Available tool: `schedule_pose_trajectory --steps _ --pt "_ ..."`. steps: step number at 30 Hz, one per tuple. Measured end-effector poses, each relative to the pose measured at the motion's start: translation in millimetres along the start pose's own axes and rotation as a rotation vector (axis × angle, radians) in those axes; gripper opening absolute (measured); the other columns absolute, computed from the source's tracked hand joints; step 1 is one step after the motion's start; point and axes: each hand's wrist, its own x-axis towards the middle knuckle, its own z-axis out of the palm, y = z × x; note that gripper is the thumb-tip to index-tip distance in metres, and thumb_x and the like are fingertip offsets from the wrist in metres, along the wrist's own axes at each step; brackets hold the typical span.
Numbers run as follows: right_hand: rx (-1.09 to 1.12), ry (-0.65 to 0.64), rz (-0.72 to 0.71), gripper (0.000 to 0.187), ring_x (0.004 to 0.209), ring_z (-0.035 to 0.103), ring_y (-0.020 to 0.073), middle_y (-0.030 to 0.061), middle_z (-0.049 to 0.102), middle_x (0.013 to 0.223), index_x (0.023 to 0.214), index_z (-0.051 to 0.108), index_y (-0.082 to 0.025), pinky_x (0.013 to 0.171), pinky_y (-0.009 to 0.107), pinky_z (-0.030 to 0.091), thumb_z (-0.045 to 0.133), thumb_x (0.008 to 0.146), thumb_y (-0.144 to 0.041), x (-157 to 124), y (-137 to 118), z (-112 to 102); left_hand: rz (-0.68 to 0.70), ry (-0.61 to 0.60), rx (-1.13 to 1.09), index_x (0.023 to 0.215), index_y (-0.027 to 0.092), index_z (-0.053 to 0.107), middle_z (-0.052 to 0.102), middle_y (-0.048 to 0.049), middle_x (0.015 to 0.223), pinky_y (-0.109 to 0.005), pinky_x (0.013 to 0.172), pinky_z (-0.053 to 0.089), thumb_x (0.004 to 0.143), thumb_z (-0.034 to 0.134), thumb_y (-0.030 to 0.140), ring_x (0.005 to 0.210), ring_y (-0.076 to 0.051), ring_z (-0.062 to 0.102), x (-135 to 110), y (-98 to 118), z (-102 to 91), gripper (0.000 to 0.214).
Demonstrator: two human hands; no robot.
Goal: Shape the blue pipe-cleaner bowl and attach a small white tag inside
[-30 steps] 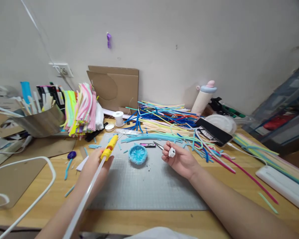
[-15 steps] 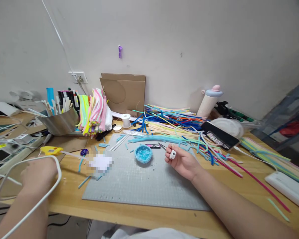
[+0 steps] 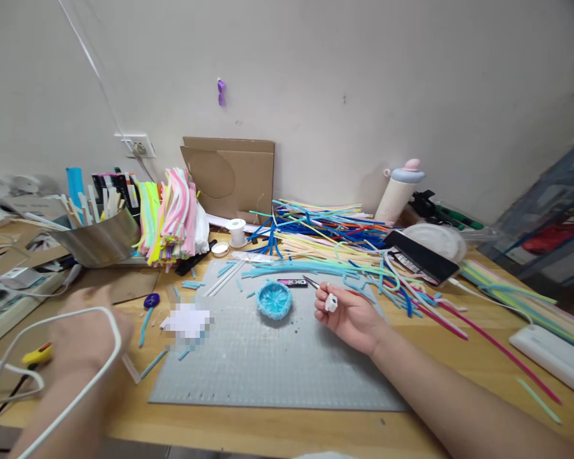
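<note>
My left hand, smeared by motion, is low over the desk's left side; its fingers cannot be made out. Past its left edge shows the yellow end of a hot glue gun, and a pale glue stick sticks out on its right. A white cable loop crosses my wrist. My right hand, palm up, has its fingers curled round a small white block. A slim pointed tool shows just behind these fingers; whether they touch it is unclear. Nearby sits a fuzzy light-blue bowl of pipe cleaners.
A grey cutting mat bears dark crumbs. Loose pipe cleaners cover the back, beside a phone and bottle. A metal holder, bundled pipe cleaners and a thread spool stand left. White paper is partly blurred.
The glue gun has gone from above my left hand to lower left, partly behind it. My left hand has shifted slightly right. My right hand keeps the white block, which has turned slightly.
</note>
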Motion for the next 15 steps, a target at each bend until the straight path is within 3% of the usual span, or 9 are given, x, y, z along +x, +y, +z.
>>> schedule_pose_trajectory --steps 1,2,4,6,8,12,15 --pt "-0.007 0.003 0.007 0.017 0.064 0.057 0.0075 -0.0038 0.057 0.075 0.085 0.061 -0.018 0.065 0.022 0.051 0.072 0.078 -0.029 -0.5 0.5 1.2 0.045 -0.006 -0.046 0.116 0.001 0.052 0.048 -0.0273 0.129 -0.06 0.103 0.027 0.078 0.045 0.034 0.128 -0.047 0.035 -4.4 17.7 9.5 0.051" --pt "-0.017 0.008 0.015 0.017 0.064 0.057 0.0075 -0.0037 0.057 0.075 0.085 0.061 -0.018 0.065 0.022 0.051 0.072 0.078 -0.03 -1.1 1.1 2.7 0.111 -0.063 -0.092 0.121 0.005 0.051 0.051 -0.0221 0.13 -0.05 0.104 0.033 0.079 0.046 0.036 0.125 -0.038 0.043 -8.7 37.0 20.1 0.052" --pt "-0.046 0.023 0.028 0.018 0.063 0.057 0.0078 -0.0031 0.058 0.075 0.084 0.061 -0.018 0.063 0.022 0.052 0.073 0.078 -0.029 -2.5 2.4 6.3 0.228 -0.222 -0.21 0.122 0.016 0.054 0.06 -0.0111 0.123 -0.035 0.091 0.048 0.083 0.046 0.046 0.109 -0.025 0.059 -15.3 76.7 41.7 0.05" --pt "-0.084 0.039 0.04 0.018 0.063 0.059 0.0086 -0.0024 0.059 0.076 0.084 0.06 -0.018 0.06 0.022 0.051 0.074 0.078 -0.029 -4.0 4.5 10.6 0.289 -0.415 -0.438 0.121 0.011 0.055 0.061 -0.016 0.122 -0.039 0.087 0.05 0.083 0.048 0.045 0.105 -0.027 0.061 -16.9 112.1 61.6 0.052" --pt "-0.126 0.046 0.046 0.019 0.063 0.06 0.0091 -0.0018 0.061 0.077 0.084 0.06 -0.018 0.057 0.021 0.05 0.074 0.077 -0.029 -5.2 7.1 15.0 0.337 -0.445 -0.47 0.122 0.014 0.056 0.061 -0.0151 0.122 -0.042 0.087 0.05 0.082 0.052 0.04 0.106 -0.028 0.061 -14.2 138.3 78.2 0.048" --pt "-0.216 0.015 0.047 0.023 0.06 0.059 0.0083 0.0017 0.066 0.083 0.087 0.063 -0.016 0.053 0.019 0.047 0.075 0.076 -0.032 -6.1 12.1 21.1 0.406 -0.498 -0.52 0.118 0.018 0.062 0.062 -0.0135 0.125 -0.045 0.104 0.037 0.072 0.064 0.023 0.119 -0.031 0.053 -12.5 161.5 99.1 0.046" --pt "-0.285 -0.014 0.059 0.029 0.058 0.057 0.0086 0.0028 0.066 0.074 0.091 0.067 -0.012 0.053 0.019 0.044 0.074 0.076 -0.037 -4.7 13.7 19.7 0.385 -0.549 -0.56 0.119 0.017 0.061 0.061 -0.014 0.126 -0.045 0.1 0.041 0.074 0.062 0.026 0.116 -0.031 0.055 -25.6 164.6 102.9 0.046"
